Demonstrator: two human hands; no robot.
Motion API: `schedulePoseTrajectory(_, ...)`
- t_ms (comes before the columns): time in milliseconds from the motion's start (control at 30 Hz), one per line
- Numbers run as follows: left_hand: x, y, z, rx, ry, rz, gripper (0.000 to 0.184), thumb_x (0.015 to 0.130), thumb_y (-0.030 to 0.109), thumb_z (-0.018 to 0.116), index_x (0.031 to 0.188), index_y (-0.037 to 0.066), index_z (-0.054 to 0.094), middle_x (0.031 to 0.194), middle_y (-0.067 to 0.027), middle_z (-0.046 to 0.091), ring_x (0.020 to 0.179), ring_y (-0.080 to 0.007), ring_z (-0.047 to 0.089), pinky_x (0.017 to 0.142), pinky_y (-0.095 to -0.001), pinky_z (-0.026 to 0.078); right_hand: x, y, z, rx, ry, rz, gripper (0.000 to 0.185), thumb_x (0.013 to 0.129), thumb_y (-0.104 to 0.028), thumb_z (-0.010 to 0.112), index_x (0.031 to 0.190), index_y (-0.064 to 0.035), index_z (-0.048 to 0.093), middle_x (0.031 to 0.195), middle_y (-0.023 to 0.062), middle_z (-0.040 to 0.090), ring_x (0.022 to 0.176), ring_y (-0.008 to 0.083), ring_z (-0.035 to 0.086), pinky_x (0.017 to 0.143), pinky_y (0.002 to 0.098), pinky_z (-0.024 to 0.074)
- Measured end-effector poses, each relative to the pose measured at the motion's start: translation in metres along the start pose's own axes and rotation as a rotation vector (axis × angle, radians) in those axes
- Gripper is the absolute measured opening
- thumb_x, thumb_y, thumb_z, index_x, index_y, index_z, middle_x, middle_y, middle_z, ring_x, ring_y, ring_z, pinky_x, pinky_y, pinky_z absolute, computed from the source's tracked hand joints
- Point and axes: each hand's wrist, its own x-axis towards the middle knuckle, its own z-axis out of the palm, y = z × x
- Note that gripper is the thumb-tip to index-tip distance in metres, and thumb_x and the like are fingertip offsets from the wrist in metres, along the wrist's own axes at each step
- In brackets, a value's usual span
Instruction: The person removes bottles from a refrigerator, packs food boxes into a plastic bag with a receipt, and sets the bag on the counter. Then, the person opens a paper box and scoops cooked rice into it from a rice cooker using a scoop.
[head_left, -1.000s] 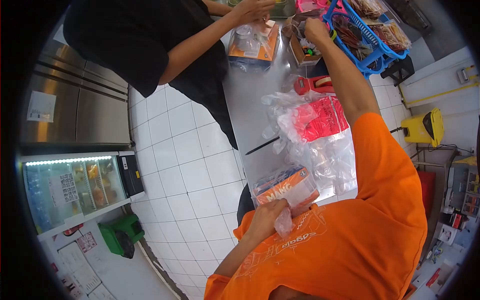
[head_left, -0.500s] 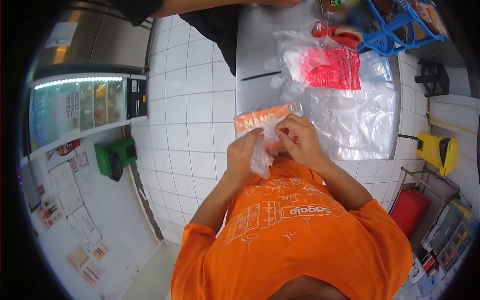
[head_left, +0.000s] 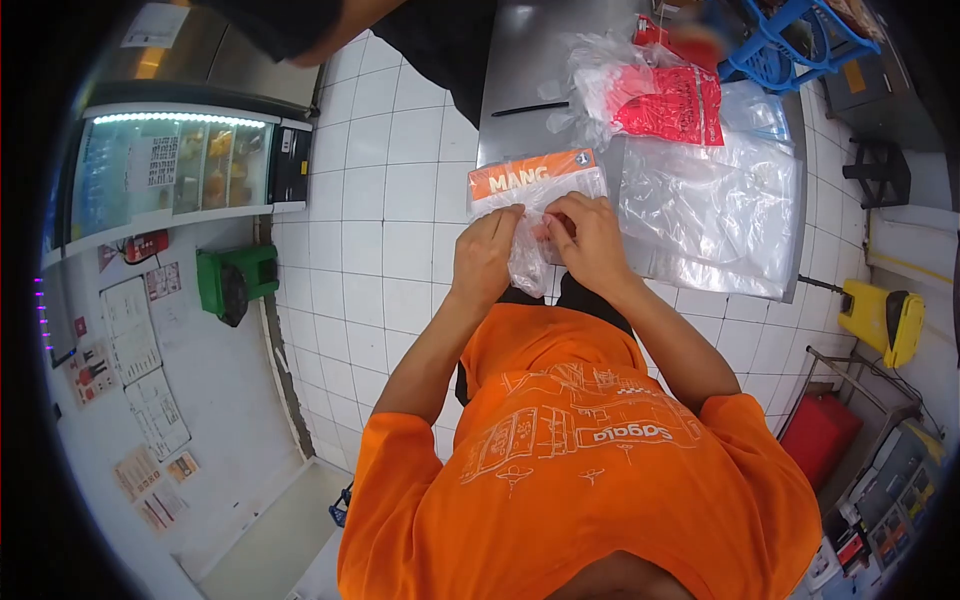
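A crumpled clear plastic bag (head_left: 528,265) hangs between my hands at the near edge of the table. My left hand (head_left: 484,252) pinches its left side, fingers closed on the film. Opposite it, my right hand (head_left: 594,240) holds the bag's other side with thumb and fingertips bent together. Just beyond both hands lies an orange and white printed package (head_left: 530,172) lettered "MANG"; its lower part is covered by the bag and my fingers. Flat clear plastic sheets or bags (head_left: 705,215) lie to the right of my right hand.
On the metal table (head_left: 520,60) are a dark pen-like stick (head_left: 530,108), a red plastic pack (head_left: 670,105) with clear film, and a blue basket (head_left: 790,50). Another person's arm (head_left: 345,30) is at the upper left. A yellow bin (head_left: 880,320) stands on the right, a green bin (head_left: 237,282) on the left.
The view has shifted, showing more floor near my body. My hands stay on the plastic bag, now a little lower over the package, whose lettering shows more. The other person's hand has left the table's far edge.
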Motion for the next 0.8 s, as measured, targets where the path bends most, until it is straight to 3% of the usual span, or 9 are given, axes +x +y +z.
schedulePoseTrajectory(133,0.009,0.007,-0.011,0.132,0.017,0.035,0.036,0.076,-0.001,0.061,0.111,-0.001,0.063,0.094,-0.0133,0.066,0.089,-0.0299,0.064,0.078,-0.0395,0.052,-0.001,-0.004,0.004,-0.035,0.073,-0.049,0.006,0.082,-0.004,0.064,0.088,-0.0031,0.066,0.084,0.0102,0.065,0.077,0.0295,0.061,0.077,0.0396,0.0396)
schedulePoseTrajectory(233,0.028,-0.001,-0.025,0.287,-0.048,0.211,0.041,0.07,0.011,0.072,0.11,0.004,0.063,0.096,-0.0138,0.066,0.096,-0.0315,0.064,0.081,-0.041,0.051,-0.006,-0.001,0.009,-0.146,0.146,-0.177,0.007,0.082,-0.004,0.063,0.089,-0.0033,0.065,0.084,0.0082,0.063,0.079,0.0283,0.06,0.077,0.0392,0.0395)
schedulePoseTrajectory(333,0.049,-0.009,-0.033,0.225,-0.372,0.273,0.027,0.076,0.004,0.066,0.103,-0.001,0.062,0.088,-0.0139,0.066,0.086,-0.0337,0.065,0.078,-0.0424,0.052,-0.009,0.009,0.019,-0.238,0.242,-0.264,0.011,0.082,-0.004,0.065,0.093,-0.0038,0.066,0.088,0.008,0.061,0.082,0.0275,0.059,0.079,0.0388,0.0398)
schedulePoseTrajectory(433,0.077,-0.018,-0.036,0.098,-0.599,0.166,0.024,0.082,0.007,0.067,0.102,-0.004,0.062,0.08,-0.0142,0.066,0.077,-0.0294,0.069,0.069,-0.0396,0.054,-0.014,-0.006,0.033,-0.214,0.468,-0.148,0.019,0.081,-0.005,0.067,0.099,-0.0044,0.067,0.094,0.0104,0.06,0.085,0.0283,0.057,0.082,0.0396,0.0406)
schedulePoseTrajectory(500,0.086,-0.041,-0.021,-0.397,-0.681,-0.289,0.02,0.086,0.008,0.064,0.101,-0.005,0.062,0.076,-0.0117,0.066,0.073,-0.0239,0.069,0.064,-0.036,0.054,-0.018,-0.036,0.034,-0.243,0.633,-0.077,0.027,0.079,-0.007,0.071,0.106,-0.0046,0.067,0.099,0.0133,0.058,0.088,0.0303,0.056,0.082,0.0408,0.0428)
schedulePoseTrajectory(533,0.089,-0.05,-0.015,-0.635,-0.705,-0.529,0.019,0.088,0.009,0.063,0.1,-0.005,0.062,0.074,-0.0104,0.066,0.07,-0.0212,0.069,0.061,-0.0342,0.054,-0.024,-0.048,0.038,-0.189,0.596,-0.059,0.028,0.079,-0.008,0.072,0.106,-0.0044,0.067,0.098,0.0131,0.058,0.088,0.0303,0.057,0.081,0.0407,0.0433)
schedulePoseTrajectory(567,0.088,-0.053,-0.017,-0.833,-0.779,-0.521,0.015,0.091,0.005,0.054,0.1,-0.005,0.061,0.079,-0.0066,0.064,0.072,-0.0144,0.067,0.059,-0.0281,0.053,-0.028,-0.058,0.044,-0.135,0.561,-0.044,0.029,0.079,-0.009,0.072,0.107,-0.0042,0.067,0.098,0.0128,0.058,0.088,0.0304,0.057,0.08,0.0406,0.0438)
schedulePoseTrajectory(700,0.053,-0.028,-0.017,-1.144,-0.62,-0.718,0.016,0.091,0.0,0.051,0.103,0.0,0.061,0.09,-0.0081,0.064,0.072,-0.0138,0.065,0.062,-0.0281,0.054,-0.032,-0.063,0.069,-0.181,0.532,-0.009,0.026,0.079,-0.002,0.07,0.104,-0.0023,0.068,0.095,0.011,0.059,0.086,0.0276,0.059,0.074,0.0382,0.0486)
schedulePoseTrajectory(800,0.044,-0.029,-0.01,-1.174,-0.501,-0.544,0.019,0.091,-0.002,0.049,0.106,0.001,0.062,0.096,-0.0064,0.063,0.077,-0.0132,0.065,0.065,-0.0287,0.055,-0.036,-0.056,0.077,-0.229,0.596,-0.001,0.022,0.078,0.002,0.069,0.1,-0.0013,0.069,0.094,0.01,0.061,0.082,0.0264,0.062,0.07,0.0361,0.0511)
